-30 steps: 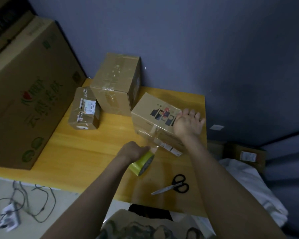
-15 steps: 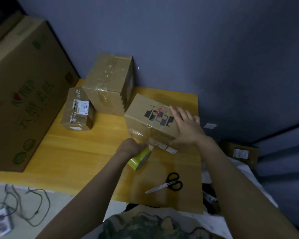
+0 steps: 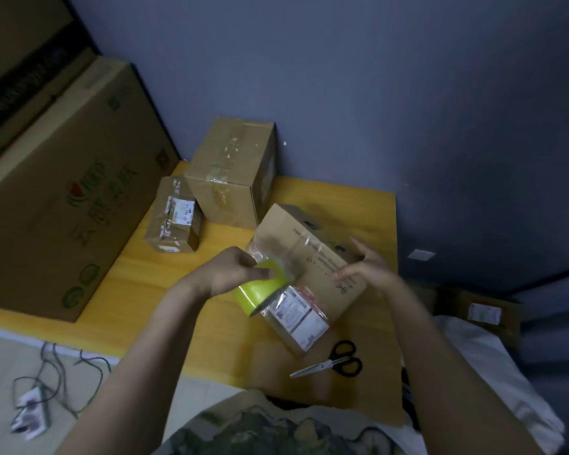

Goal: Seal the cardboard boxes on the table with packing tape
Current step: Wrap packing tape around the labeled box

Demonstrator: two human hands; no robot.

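The bench is a yellow wooden top pushed into the corner of a room with a dull blue-grey wall. A large printed carton stands along its left side. At the back, close to the wall, sits a taped medium box, with a small box bearing a white sticker just beside it on the left.

The box being sealed is nearer the middle of the bench, tipped up on an edge. A shipping label faces the camera on its lower end. Clear packing tape runs across its upper face from the tape roll, which has a yellow-green core.

The left hand holds that roll against the box's near left corner, its grip curled round the roll with the thumb on the outside. The right hand is at the box's right end, its grip spread and holding nothing. It is blurred, so whether it touches the cardboard is unclear.

Black-handled scissors lie near the front edge on a flat brown sheet. Cables trail on the pale floor to the left. To the right, below the bench, are white cloth and a labelled low box.
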